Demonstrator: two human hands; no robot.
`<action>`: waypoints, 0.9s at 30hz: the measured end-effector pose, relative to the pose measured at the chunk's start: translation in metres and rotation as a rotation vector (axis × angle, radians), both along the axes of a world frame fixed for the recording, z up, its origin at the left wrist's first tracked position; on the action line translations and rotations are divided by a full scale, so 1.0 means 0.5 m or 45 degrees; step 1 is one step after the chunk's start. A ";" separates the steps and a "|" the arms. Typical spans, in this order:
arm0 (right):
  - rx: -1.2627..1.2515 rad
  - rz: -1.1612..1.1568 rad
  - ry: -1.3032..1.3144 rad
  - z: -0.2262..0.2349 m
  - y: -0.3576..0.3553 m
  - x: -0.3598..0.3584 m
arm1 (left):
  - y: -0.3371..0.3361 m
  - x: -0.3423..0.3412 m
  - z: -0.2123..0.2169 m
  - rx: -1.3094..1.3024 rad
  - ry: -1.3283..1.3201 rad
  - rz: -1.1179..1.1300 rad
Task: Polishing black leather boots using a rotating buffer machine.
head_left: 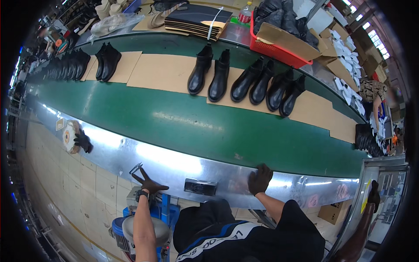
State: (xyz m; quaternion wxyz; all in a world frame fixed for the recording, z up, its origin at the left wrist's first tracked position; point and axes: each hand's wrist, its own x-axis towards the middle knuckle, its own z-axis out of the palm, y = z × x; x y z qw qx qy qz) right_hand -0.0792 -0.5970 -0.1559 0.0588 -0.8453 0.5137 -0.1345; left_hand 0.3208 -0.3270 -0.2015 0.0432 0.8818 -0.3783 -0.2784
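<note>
My left hand [149,183], in a dark glove with a watch at the wrist, is over the near metal ledge [166,163]. Its fingers are spread, and the fingertips reach a small metal tool [136,168], perhaps thread snips, too small to be sure. Further right, my gloved right hand [261,179] lies flat where the ledge meets the green conveyor belt [174,118]. A black rectangular tray or box [200,187] sits in the ledge between my hands. Across the belt, black ankle boots [218,76] stand in pairs on brown cardboard sheets [161,72].
A white roll [68,136] and a black glove [83,142] are on the ledge's left part. Beyond the belt are a red crate [279,50], stacked dark sheets [198,19] and a bottle [245,13]. A glass-panelled machine [384,183] stands right; another person [375,96] is at far right.
</note>
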 end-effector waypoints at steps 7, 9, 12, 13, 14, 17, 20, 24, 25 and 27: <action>0.032 -0.016 0.032 -0.009 -0.006 -0.010 | -0.028 0.027 -0.126 0.097 0.144 -0.144; 0.038 0.005 0.034 -0.016 -0.005 -0.005 | 0.013 0.030 -0.142 0.166 0.163 -0.122; 0.034 0.020 -0.006 -0.018 -0.009 0.003 | 0.136 0.038 -0.140 0.297 0.195 -0.008; 0.015 0.008 -0.047 -0.023 -0.010 -0.006 | 0.138 0.027 -0.127 0.314 0.197 0.046; -0.025 -0.026 -0.012 -0.012 -0.009 -0.025 | 0.063 0.019 -0.093 0.359 0.320 -0.015; -0.036 0.055 -0.082 -0.011 -0.006 -0.004 | 0.030 0.027 -0.035 0.726 0.446 -0.003; 0.058 -0.021 0.081 0.024 -0.005 -0.001 | -0.042 -0.026 0.074 0.595 0.170 0.357; -0.155 0.059 0.099 0.025 -0.001 0.012 | -0.034 -0.036 0.133 0.621 0.236 0.499; -0.154 0.068 0.098 0.024 -0.002 0.013 | -0.029 -0.036 0.130 0.622 0.238 0.508; -0.184 0.066 0.097 0.018 -0.001 0.013 | -0.026 -0.033 0.128 0.595 0.243 0.482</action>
